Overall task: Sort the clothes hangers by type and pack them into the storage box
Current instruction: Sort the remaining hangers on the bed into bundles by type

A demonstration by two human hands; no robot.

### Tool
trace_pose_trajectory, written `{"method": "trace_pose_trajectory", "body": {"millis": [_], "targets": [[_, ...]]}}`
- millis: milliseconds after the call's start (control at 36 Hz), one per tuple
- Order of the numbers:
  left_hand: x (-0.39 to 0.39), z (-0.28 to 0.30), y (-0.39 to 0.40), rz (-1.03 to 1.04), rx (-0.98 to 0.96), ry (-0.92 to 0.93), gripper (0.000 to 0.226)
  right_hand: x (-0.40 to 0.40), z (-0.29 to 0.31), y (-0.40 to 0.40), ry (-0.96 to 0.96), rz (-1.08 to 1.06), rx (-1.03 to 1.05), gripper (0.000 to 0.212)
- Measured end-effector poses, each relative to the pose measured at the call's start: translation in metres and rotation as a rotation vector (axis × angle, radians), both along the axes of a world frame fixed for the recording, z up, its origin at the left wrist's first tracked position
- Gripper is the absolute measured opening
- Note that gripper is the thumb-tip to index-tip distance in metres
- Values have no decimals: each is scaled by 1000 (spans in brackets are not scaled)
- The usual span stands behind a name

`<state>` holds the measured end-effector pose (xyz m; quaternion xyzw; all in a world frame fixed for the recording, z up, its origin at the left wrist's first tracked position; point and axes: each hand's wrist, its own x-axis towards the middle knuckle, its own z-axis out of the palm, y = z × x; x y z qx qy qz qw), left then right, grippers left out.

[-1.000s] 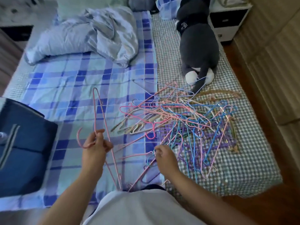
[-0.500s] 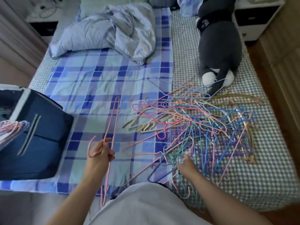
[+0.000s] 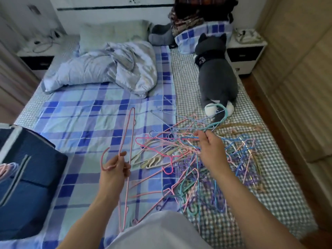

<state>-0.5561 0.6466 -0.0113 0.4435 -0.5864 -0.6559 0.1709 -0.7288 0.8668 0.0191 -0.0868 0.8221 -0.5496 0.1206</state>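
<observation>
A tangled heap of wire hangers (image 3: 201, 159) in pink, blue, purple, teal and beige lies on the bed, right of centre. My left hand (image 3: 115, 169) grips a pink hanger (image 3: 128, 141) near its hook and holds it upright above the bed. My right hand (image 3: 211, 150) is over the heap and pinches a teal hanger (image 3: 218, 119), whose hook points up toward the plush toy. The dark blue storage box (image 3: 30, 186) stands at the left edge; pink hangers (image 3: 7, 168) show inside it.
A grey plush cat (image 3: 217, 81) lies beyond the heap on the checked sheet. A crumpled pale blue quilt (image 3: 107, 69) and a pillow (image 3: 111, 33) lie at the head of the bed. Nightstands flank the bed; a wardrobe wall runs along the right.
My right hand left the heap's near edge, reached to its far side and took hold of a teal hanger. My left hand still holds the pink hanger. The camera tilted up.
</observation>
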Motion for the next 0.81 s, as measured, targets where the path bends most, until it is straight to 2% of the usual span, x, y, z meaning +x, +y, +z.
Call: {"method": "trace_pose_trajectory", "body": {"millis": [111,194,278,333,417,472,556,611,667,750,806], "targets": [[-16,22,-8,-28,65,68,28,-6,14,-7,-80,3,-124,33],[-34,47,-6,-98,133,130,34,2,21,-29,-40,74,-108,32],[-56,68,0,-168,219,161,38,22,30,-62,-92,136,-86,26],[-69,81,11,-213,281,185,37,41,30,-84,-71,173,2,28],[-80,91,27,-272,313,209,35,62,32,-105,111,275,251,36],[-80,91,27,-309,276,175,38,64,33,-109,193,351,372,28],[-66,80,17,-355,181,72,34,58,21,-109,264,611,505,27],[-53,67,9,-335,185,29,32,55,1,-104,150,777,409,29],[-39,49,4,-311,188,-16,31,56,-28,-95,-54,810,288,31],[-14,13,-1,-241,153,-106,32,53,-83,-64,-390,563,255,28],[2,-4,-3,-198,122,-142,33,52,-123,-29,-458,388,430,30]]}}
